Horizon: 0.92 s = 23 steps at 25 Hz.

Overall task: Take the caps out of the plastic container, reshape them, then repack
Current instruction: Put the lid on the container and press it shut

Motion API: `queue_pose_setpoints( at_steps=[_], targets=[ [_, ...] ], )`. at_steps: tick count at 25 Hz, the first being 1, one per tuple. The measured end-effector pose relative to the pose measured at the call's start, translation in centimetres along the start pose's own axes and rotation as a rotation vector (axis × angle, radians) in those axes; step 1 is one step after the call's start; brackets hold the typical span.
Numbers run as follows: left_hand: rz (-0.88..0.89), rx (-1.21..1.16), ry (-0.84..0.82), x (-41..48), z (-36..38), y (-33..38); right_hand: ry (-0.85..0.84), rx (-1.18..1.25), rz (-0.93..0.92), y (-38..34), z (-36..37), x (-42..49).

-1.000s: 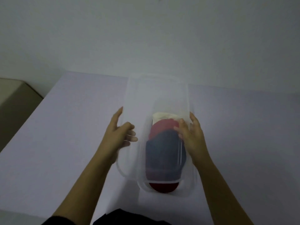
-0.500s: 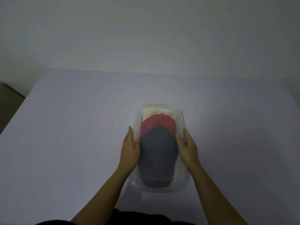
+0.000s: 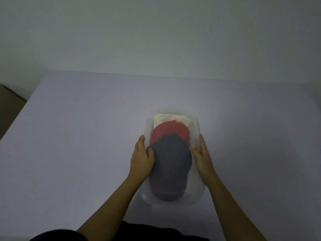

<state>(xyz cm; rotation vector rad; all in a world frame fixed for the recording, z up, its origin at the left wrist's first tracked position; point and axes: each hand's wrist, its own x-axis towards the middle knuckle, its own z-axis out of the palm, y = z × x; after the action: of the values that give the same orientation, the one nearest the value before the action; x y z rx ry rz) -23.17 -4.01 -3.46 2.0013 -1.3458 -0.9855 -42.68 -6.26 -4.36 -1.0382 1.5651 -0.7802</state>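
A clear plastic container [image 3: 199, 193] stands on the table in front of me. Three caps lie stacked lengthwise in it: a dark blue cap [image 3: 172, 164] on top and nearest me, a red cap [image 3: 169, 131] behind it, and a cream cap [image 3: 171, 117] at the far end. The caps look hazy, as if seen through a clear lid. My left hand [image 3: 141, 157] clasps the container's left side, thumb lying over the blue cap's edge. My right hand [image 3: 202, 159] clasps the right side, thumb on top near the rim.
The pale lilac table [image 3: 78, 136] spreads wide on both sides, with its far edge against a plain wall. A brown surface [image 3: 8, 108] lies beyond the table's left edge. My dark clothing [image 3: 121, 232] shows at the bottom.
A second ago both hands held a clear lid tilted above the container. Now no loose lid is in view, and both hands clasp the container's sides. The view has shifted.
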Motion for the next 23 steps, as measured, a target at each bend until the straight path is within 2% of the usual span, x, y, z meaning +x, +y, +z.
queue_pose_setpoints(
  at_steps=[6,13,18,20,23],
  targets=[
    [0.041,0.039,-0.048,0.4,-0.6,-1.0,-0.041,0.030,-0.013,0.1,-0.4,0.1],
    [0.079,0.176,0.013,0.2,0.6,-0.7,0.100,-0.284,-0.186,0.5,0.7,-0.6],
    [0.067,0.268,0.046,0.4,0.9,-0.8,0.370,-0.546,-0.223,1.1,1.1,-0.7],
    [0.075,0.250,0.034,0.5,1.1,-1.1,0.382,-0.586,-0.249,1.2,1.2,-0.6],
    [0.091,0.218,0.028,0.7,0.8,-1.5,0.307,-0.679,-0.321,1.2,1.1,-0.2]
  ],
)
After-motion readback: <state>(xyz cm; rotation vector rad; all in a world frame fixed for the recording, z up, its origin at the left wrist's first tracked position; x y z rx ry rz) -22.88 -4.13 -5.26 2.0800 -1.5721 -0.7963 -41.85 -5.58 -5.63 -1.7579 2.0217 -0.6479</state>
